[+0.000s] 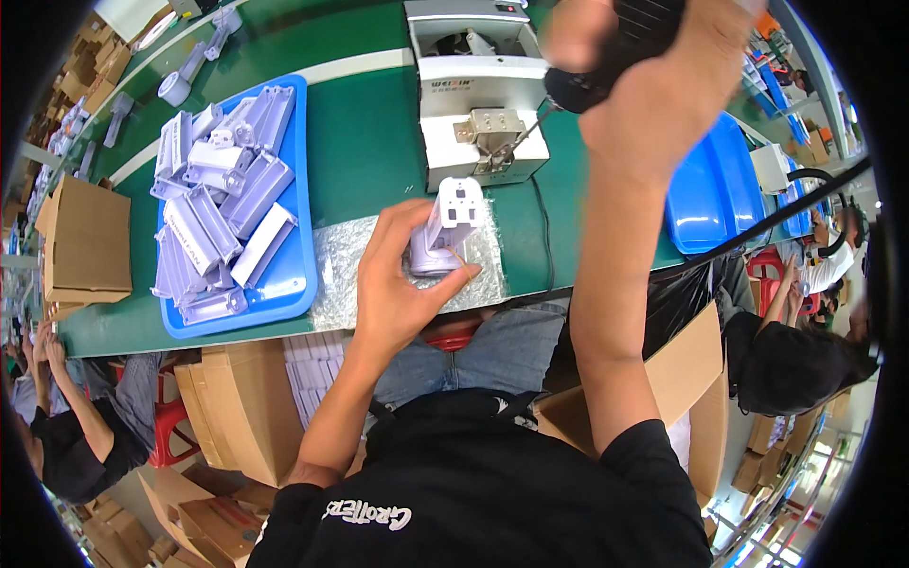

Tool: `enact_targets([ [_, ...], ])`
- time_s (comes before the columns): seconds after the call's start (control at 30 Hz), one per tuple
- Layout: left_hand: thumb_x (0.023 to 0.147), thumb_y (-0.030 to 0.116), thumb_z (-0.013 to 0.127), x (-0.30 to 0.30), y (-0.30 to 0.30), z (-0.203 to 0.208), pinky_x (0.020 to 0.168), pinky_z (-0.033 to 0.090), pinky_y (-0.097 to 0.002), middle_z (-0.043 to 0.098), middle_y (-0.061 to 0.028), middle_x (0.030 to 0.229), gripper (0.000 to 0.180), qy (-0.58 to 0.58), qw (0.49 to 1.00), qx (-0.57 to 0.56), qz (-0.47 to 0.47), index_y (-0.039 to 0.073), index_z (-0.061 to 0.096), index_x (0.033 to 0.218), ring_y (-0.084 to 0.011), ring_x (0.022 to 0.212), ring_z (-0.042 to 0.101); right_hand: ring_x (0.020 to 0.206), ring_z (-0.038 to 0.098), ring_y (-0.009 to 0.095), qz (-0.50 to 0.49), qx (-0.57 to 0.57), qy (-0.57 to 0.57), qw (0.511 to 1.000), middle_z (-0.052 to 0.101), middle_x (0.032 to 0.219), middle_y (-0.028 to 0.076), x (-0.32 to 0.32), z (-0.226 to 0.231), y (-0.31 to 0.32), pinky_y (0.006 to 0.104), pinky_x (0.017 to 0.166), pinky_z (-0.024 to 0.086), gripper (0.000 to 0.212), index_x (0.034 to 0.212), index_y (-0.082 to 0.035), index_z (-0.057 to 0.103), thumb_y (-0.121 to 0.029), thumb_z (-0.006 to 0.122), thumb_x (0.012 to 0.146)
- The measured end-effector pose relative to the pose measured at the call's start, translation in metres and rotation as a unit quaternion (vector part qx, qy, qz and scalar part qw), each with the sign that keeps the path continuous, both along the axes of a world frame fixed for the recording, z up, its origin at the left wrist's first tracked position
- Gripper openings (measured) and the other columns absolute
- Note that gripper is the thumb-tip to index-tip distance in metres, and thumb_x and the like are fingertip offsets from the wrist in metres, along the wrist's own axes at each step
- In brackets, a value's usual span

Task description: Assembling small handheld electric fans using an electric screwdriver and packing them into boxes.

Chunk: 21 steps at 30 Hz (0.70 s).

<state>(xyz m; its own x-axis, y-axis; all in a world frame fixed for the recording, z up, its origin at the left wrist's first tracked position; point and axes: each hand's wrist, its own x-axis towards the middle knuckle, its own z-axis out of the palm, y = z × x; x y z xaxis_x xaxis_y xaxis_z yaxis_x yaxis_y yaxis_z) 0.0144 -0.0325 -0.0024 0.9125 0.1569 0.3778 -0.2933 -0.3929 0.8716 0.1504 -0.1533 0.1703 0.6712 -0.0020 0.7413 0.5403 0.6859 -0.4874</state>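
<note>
My left hand (390, 270) is closed round a pale lavender plastic housing (431, 254), which stands on end on a bubble-wrap sheet (341, 275). Its top end shows small square openings. Raised at the upper right, my right hand (653, 109) grips a black electric screwdriver (646, 33), partly cut off by the picture's edge. The driver's thin bit slants down to the metal outlet block (495, 128) at the front of a white screw feeder (447, 80); whether a screw sits on the tip is too small to tell.
A blue tray (303, 189) piled with lavender plastic housings (204, 222) lies at left, beside a cardboard box (85, 239). At right are another blue tray (715, 194) and a black cable (786, 213). Cartons flank my lap. Other people sit at both sides.
</note>
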Motion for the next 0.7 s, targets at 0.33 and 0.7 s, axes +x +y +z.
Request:
enact_targets([
  [0.33, 0.065, 0.014, 0.099, 0.003, -0.015, 0.0, 0.09, 0.056, -0.0379, 0.068, -0.0153, 0.114, 0.066, -0.026, 0.997, 0.039, 0.062, 0.0, 0.064, 0.119, -0.0293, 0.102, 0.069, 0.043, 0.053, 0.01, -0.184, -0.172, -0.001, 0.968, 0.056, 0.063, 0.003, -0.057, -0.002, -0.017, 0.0252, 0.037, 0.045, 0.069, 0.125, -0.002, 0.053, -0.067, 0.046, 0.105],
  [0.7, 0.065, 0.016, 0.099, 0.002, -0.015, 0.0, 0.089, 0.055, -0.0374, 0.068, -0.0152, 0.113, 0.066, -0.033, 0.996, 0.048, 0.061, 0.0, 0.064, 0.119, -0.0296, 0.1, 0.068, 0.052, 0.056, 0.013, -0.052, -0.178, -0.04, 0.982, 0.057, 0.075, 0.006, -0.056, -0.01, -0.006, 0.029, 0.046, 0.048, 0.074, 0.133, -0.005, 0.05, -0.072, 0.044, 0.102],
])
